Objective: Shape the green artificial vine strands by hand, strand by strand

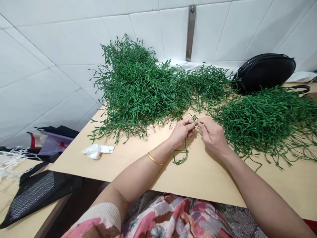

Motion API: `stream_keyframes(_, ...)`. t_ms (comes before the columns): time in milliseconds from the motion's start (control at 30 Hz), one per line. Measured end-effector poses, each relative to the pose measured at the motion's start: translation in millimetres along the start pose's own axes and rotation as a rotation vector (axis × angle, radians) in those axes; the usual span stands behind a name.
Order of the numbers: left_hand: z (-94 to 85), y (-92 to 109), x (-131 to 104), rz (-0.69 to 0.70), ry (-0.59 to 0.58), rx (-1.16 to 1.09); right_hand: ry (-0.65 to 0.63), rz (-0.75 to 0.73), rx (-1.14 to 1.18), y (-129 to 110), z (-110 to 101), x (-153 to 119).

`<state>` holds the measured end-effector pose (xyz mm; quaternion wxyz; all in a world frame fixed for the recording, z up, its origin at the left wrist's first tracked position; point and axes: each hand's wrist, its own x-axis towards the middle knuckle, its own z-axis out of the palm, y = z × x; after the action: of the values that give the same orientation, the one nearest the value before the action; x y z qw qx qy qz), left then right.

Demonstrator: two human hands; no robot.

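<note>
My left hand (pixel 183 131) and my right hand (pixel 212 135) meet over the table, thumbs and fingers pinched together with their tips almost touching. Between them is a thin green strand (pixel 195 118), a bit of it showing above the fingertips. Below my left hand a looped green strand (pixel 182 161) hangs down to the tabletop; whether it is the same piece I cannot tell. Beyond the hands lies a large heap of green strands (pixel 143 89) with small forked ends. A second heap of green strands (pixel 269 122) is just right of my right hand.
A crumpled white tissue (pixel 95 151) lies on the light wooden table (pixel 133 165). At the back right stands a black bag (pixel 267 72) against the tiled wall (pixel 81 43). Lower left, white cords (pixel 15 162) and a black mesh item (pixel 37 191) rest on another surface.
</note>
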<state>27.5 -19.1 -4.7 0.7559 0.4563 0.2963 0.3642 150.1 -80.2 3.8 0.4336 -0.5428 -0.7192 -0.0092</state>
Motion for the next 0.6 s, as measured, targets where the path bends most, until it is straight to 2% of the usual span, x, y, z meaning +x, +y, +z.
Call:
stream_keyframes(100, -1.2, -1.9, -0.2, 0.026, -0.041, 0.012, -0.012, 0.075, -0.031, 3.8, 7.6, -0.7)
stream_keyframes(233, -2.1, -3.0, -1.2, 0.044, -0.076, 0.035, -0.055, 0.163, -0.023, 1.2, 6.9, 1.0)
stream_keyframes(400, 0.0, -2.5, -3.3, 0.038, -0.116, 0.018, -0.134, 0.380, 0.104, -2.4, 1.4, 3.6)
stream_keyframes(600, 3.1, -4.2, -5.2, 0.045, -0.100, 0.097, -0.238, 0.408, -0.056, -1.9, -4.4, 5.3)
